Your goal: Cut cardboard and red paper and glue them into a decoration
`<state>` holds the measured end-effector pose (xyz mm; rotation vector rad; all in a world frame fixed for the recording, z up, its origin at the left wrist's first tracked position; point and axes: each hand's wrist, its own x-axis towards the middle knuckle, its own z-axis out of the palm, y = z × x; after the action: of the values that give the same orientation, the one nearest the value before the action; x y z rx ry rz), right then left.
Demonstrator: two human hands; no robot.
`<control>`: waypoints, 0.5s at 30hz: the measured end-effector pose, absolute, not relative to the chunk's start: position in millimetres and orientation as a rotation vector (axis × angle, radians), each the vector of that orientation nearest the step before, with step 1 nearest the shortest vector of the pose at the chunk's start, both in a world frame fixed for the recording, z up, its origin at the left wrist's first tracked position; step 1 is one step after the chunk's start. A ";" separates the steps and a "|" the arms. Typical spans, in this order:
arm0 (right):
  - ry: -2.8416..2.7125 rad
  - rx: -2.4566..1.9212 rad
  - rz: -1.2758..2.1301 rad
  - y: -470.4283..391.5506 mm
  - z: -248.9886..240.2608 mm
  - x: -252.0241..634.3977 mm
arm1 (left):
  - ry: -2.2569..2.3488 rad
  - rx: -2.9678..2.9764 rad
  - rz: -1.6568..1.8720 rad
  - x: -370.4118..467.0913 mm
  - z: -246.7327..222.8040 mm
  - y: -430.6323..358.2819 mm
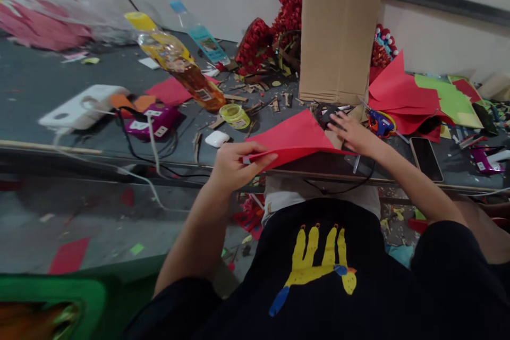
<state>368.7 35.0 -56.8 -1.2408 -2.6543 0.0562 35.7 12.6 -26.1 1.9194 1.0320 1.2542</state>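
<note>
My left hand (pixel 238 163) pinches the left edge of a red sheet of paper (pixel 292 135) between thumb and fingers. The sheet bows up over the table's front edge. To its right, my right hand (pixel 356 135) is open with fingers spread, above a small brown cardboard piece (pixel 335 139) and beside a dark round object (pixel 324 112); whether it touches either I cannot tell. A blue-and-orange glue gun (pixel 380 123) lies just beyond that hand. A small yellow-lidded tub (pixel 235 116) and a white earbud case (pixel 217 139) sit left of the sheet.
A tall cardboard panel (pixel 340 32) stands at the back. Two bottles, one amber (pixel 183 66) and one blue (pixel 205 40), stand left. Red sheets (pixel 406 95), green sheets (pixel 448 95) and a phone (pixel 426 158) lie right. A purple power strip (pixel 153 123) trails cables across the front edge.
</note>
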 end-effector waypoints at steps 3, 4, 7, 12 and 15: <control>-2.233 -1.646 -0.005 13.4 -49.4 405.9 | 1.120 1.854 1.369 43.8 -26.2 10.8; -2.026 -1.809 -0.023 5.6 -48.5 418.3 | 1.130 1.850 1.398 46.6 -24.5 10.2; -1.515 -2.126 0.014 -17.0 -53.2 439.6 | 1.087 1.876 1.390 54.8 -16.1 6.8; -1.377 -1.869 0.383 -44.9 -77.0 403.6 | 1.057 1.865 1.502 67.8 -9.3 3.1; -1.370 -1.780 0.549 -52.4 -84.3 379.8 | 1.122 1.659 1.618 72.4 -17.8 9.7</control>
<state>379.8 -52.4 -84.3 -1.7798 -1.3701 0.5489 72.4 9.7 -17.8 1.6589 1.1215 1.6179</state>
